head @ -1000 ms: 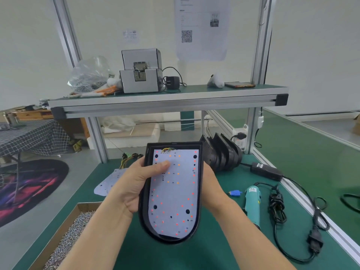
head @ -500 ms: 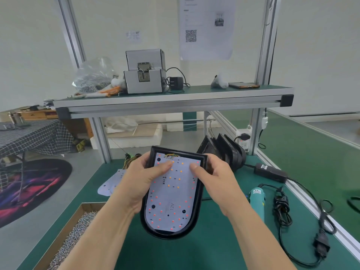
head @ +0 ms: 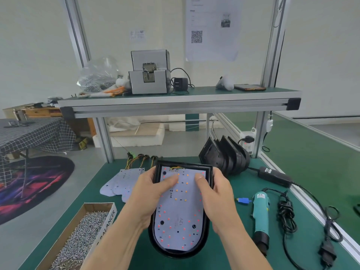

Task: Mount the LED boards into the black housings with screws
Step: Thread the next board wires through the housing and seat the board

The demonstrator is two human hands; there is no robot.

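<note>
Seating one LED board [head: 180, 211] into a black housing [head: 153, 238], held just above the green surface [head: 229, 256] near the middle of its near edge. Left hand [head: 151, 193] grips the housing's left rim, thumb laid flat on the board face; right hand [head: 215, 195] grips the right rim, thumb likewise pressing the board down. Neither hand holds a screw or tool. Board appears to lie inside the rim with wires [head: 176, 168] at its far end; dark mounting holes on the board look empty, so I judge no screws are in yet. Remaining: pick screws from the cardboard box [head: 87, 230] at the near left corner, drive them with the teal electric screwdriver [head: 261, 213] lying toward the right edge, then repeat for the loose boards [head: 121, 184] lying left of centre and the stacked housings [head: 226, 154] at the far right under the shelf [head: 175, 103]. Room: a bare strip of surface lies between the housing and the screwdriver. Left side is tighter, the box and loose boards being near the left forearm. Cord [head: 288, 213] coils along the right edge; a reach for the driver could snag it.
</note>
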